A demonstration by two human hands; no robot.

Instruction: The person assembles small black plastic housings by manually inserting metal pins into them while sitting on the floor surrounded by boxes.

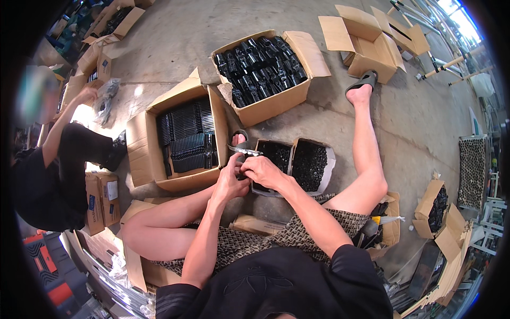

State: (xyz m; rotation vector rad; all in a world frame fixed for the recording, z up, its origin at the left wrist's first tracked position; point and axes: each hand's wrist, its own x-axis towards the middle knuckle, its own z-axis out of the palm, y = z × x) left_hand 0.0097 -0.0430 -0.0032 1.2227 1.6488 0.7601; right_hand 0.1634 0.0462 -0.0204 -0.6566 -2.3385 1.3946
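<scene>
In front of me, both my hands are drawn together with bent fingers. My left hand (230,179) is closed around the lower part of a thin silvery strip (247,152), whose shiny top sticks out above the fingers. My right hand (262,171) pinches close against the left, fingertips pressed in; what they grip is hidden. Just right of the hands stand two small open boxes, one holding small black parts (279,154), the other filled with small black ring-like pieces (309,165). An open carton (183,183) of stacked black flat parts sits to the left.
Beyond it, a carton (276,103) holds rows of glossy black parts. An opened carton (366,45) stands far right, near my outstretched foot. At the left sits another person (48,175), one hand by a plastic bag (106,101). Boxes (433,207) and metal racks line the right.
</scene>
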